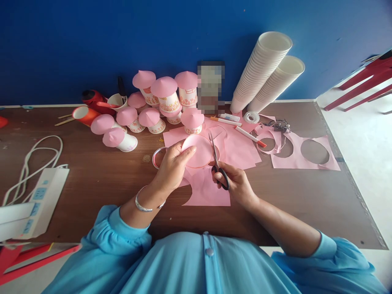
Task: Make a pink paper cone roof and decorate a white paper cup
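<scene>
My left hand [174,165] pinches a round pink paper disc [200,151] between thumb and fingers, and the disc has a reddish outline along its edge. In my right hand [235,181] is a pair of black-handled scissors [216,161], blades pointing away from me beside the disc's right edge. The blades look slightly parted. Below the hands lies a cut piece of pink paper [211,192] with a curved edge. More pink sheets [241,149] are spread beyond the disc. A round ring-shaped thing [159,157] is partly hidden behind my left hand.
Several paper cups with pink cone roofs [163,87] stand at the back left. Two tall stacks of white cups [260,69] lean on the blue wall. Markers [249,136], a tape roll [251,117] and paper with round holes [306,151] lie right. A power strip [45,200] lies left.
</scene>
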`<state>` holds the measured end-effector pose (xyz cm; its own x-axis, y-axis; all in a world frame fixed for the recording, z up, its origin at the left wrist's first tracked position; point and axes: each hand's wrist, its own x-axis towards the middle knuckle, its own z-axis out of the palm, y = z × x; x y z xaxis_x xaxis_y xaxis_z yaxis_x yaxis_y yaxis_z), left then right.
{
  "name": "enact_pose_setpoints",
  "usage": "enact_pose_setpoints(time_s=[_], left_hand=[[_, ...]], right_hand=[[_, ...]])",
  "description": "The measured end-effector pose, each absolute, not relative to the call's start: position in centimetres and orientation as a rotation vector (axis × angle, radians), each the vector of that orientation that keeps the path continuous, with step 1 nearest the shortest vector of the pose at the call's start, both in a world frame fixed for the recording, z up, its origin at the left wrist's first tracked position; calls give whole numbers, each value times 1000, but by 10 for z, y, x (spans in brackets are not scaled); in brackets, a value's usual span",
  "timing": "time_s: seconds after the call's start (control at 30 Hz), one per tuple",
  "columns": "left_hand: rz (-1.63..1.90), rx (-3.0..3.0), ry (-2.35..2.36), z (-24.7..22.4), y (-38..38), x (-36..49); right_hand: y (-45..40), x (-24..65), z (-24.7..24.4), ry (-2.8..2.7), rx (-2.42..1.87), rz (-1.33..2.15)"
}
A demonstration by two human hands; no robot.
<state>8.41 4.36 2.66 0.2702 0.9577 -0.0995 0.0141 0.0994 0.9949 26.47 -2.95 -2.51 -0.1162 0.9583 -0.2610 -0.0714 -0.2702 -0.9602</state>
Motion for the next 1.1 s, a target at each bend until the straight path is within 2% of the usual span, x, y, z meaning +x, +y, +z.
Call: enact_pose_setpoints(time_s=[1.1], left_hand=[[915,1396,1146,35,51,73]], right_hand=[[-29,272,-27,-1089,-1221,1603]])
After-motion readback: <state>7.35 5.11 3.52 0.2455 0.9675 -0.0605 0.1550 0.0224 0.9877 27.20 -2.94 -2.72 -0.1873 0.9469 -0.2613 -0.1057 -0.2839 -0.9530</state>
